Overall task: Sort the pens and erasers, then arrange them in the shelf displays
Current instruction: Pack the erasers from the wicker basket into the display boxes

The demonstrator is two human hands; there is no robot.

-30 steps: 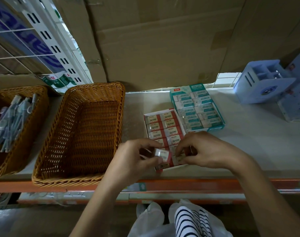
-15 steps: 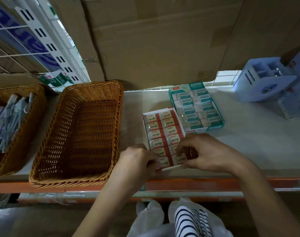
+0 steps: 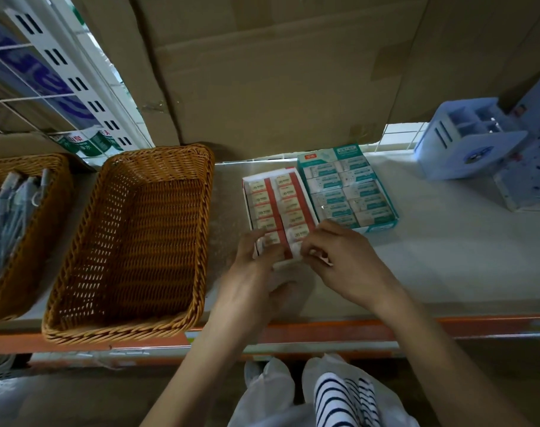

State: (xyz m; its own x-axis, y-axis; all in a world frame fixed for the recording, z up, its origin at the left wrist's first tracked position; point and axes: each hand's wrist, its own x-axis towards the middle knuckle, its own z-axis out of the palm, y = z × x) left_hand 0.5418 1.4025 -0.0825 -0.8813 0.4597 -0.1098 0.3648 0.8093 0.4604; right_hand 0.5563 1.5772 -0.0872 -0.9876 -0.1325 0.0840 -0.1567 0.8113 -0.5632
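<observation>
Nearest to us, below the shelf, a white plastic bag [image 3: 271,392] sits beside a piece of striped cloth [image 3: 342,399]. Just beyond them runs the orange front rail [image 3: 339,331] of the pale shelf [image 3: 447,257].

Over the shelf's near edge, both our hands meet at the near end of the red eraser box [image 3: 278,204]. Our left hand [image 3: 253,282] has its fingers curled over the box's near left corner, with the thumb underneath. Our right hand [image 3: 345,263] pinches at the near right corner. The fingertips hide the spot, so it may be an eraser there rather than the box's edge that they squeeze. The box lies flat on the shelf, open on top, with two rows of red-banded erasers running away from us.

Touching its right side, slightly farther back, lies the teal eraser box [image 3: 348,189], also open and filled with two rows.

To the left of the red box stands an empty wicker basket [image 3: 133,241]. At the far left edge a second wicker basket [image 3: 25,158] holds a bundle of pens [image 3: 13,208].

Far right, well apart from the erasers, a pale blue organizer [image 3: 465,140] with small compartments is tipped on its side. Behind everything, large cardboard boxes [image 3: 278,72] form the back wall.
</observation>
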